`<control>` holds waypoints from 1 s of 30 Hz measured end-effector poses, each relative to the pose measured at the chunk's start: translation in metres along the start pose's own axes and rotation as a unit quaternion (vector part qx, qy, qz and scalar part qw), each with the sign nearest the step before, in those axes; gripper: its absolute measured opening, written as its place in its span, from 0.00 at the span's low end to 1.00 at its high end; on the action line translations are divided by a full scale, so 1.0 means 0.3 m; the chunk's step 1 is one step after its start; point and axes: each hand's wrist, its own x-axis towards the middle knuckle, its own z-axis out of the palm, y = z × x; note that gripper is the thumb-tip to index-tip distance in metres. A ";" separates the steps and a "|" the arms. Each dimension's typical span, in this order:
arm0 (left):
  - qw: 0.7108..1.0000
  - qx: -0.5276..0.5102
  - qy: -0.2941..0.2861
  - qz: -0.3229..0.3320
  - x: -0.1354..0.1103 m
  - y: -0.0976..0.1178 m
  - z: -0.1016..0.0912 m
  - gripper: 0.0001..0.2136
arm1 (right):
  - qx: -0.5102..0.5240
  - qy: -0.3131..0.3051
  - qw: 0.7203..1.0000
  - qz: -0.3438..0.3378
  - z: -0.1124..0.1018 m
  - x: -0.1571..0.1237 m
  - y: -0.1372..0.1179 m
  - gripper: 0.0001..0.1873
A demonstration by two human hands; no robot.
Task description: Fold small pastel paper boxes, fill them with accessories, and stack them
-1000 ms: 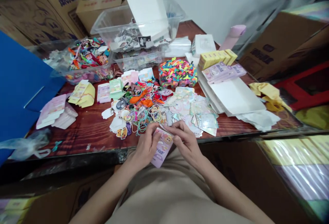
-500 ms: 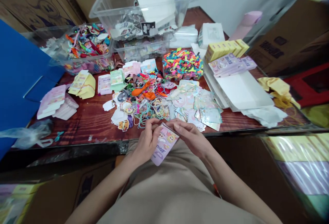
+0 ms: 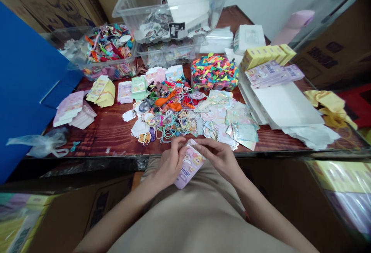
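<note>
Two fingertip pinches are kept by the left hand (image 3: 169, 164) and right hand (image 3: 220, 159) on a lilac printed card box (image 3: 189, 170) above the lap (image 3: 197, 222), which hard squeezing could crush or a slip could drop.

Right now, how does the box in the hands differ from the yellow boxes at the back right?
The lilac cartoon box is single, tilted, and held by the left hand and right hand; the yellow boxes are several, lined up and untouched. Both are printed cartons.
</note>
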 end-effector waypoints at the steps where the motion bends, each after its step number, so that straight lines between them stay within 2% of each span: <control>1: 1.000 -0.002 -0.001 0.000 -0.005 0.000 0.000 0.11 | -0.009 -0.017 1.000 -0.009 -0.006 0.002 -0.004 0.12; 3: 1.000 -0.016 0.003 -0.004 -0.013 0.002 0.000 0.11 | -0.027 -0.056 0.998 -0.024 -0.011 0.002 -0.012 0.12; 6: 0.998 -0.045 0.028 -0.033 -0.017 0.009 -0.006 0.11 | -0.009 -0.113 0.994 -0.003 0.009 -0.010 -0.024 0.16; 8: 0.995 -0.069 0.042 -0.058 -0.020 0.012 -0.016 0.12 | 0.008 -0.128 0.992 0.016 0.034 -0.027 -0.031 0.19; 10: 0.993 -0.085 0.041 -0.070 -0.026 0.014 -0.028 0.13 | -0.019 -0.114 0.993 -0.004 0.056 -0.044 -0.033 0.20; 12: 0.993 -0.073 0.057 -0.073 -0.035 0.018 -0.043 0.16 | -0.096 -0.092 0.987 -0.089 0.065 -0.056 -0.028 0.21; 13: 0.992 -0.064 0.078 -0.080 -0.039 0.022 -0.051 0.18 | -0.142 -0.075 0.975 -0.156 0.066 -0.059 -0.022 0.23; 15: 0.983 -0.090 0.113 -0.117 -0.046 0.036 -0.069 0.21 | -0.222 -0.042 0.931 -0.286 0.063 -0.058 -0.013 0.27; 17: 0.952 -0.215 0.101 -0.193 -0.050 0.053 -0.087 0.23 | -0.264 -0.052 0.895 -0.356 0.064 -0.049 -0.012 0.27; 18: 0.921 -0.299 0.079 -0.237 -0.051 0.061 -0.097 0.24 | -0.267 -0.078 0.887 -0.370 0.066 -0.041 -0.017 0.26; 20: 0.848 -0.435 0.053 -0.298 -0.052 0.067 -0.115 0.27 | -0.238 -0.145 0.883 -0.378 0.072 -0.011 -0.034 0.25; 21: 0.825 -0.472 0.059 -0.306 -0.053 0.065 -0.124 0.31 | -0.217 -0.160 0.887 -0.375 0.074 0.012 -0.044 0.24; 22: 0.815 -0.490 0.074 -0.301 -0.054 0.059 -0.132 0.37 | -0.202 -0.151 0.896 -0.365 0.074 0.043 -0.052 0.22; 23: 0.817 -0.492 0.094 -0.285 -0.055 0.051 -0.139 0.43 | -0.200 -0.116 0.909 -0.346 0.072 0.083 -0.056 0.19; 25: 0.834 -0.477 0.116 -0.253 -0.059 0.030 -0.152 0.48 | -0.239 -0.002 0.926 -0.293 0.067 0.183 -0.055 0.15; 26: 0.842 -0.467 0.117 -0.243 -0.061 0.019 -0.157 0.47 | -0.276 0.048 0.921 -0.271 0.065 0.240 -0.050 0.14; 27: 0.848 -0.460 0.118 -0.236 -0.062 0.008 -0.161 0.45 | -0.321 0.069 0.908 -0.259 0.064 0.298 -0.043 0.14; 30: 0.856 -0.449 0.131 -0.220 -0.064 -0.024 -0.168 0.38 | -0.456 0.019 0.857 -0.240 0.068 0.441 -0.022 0.14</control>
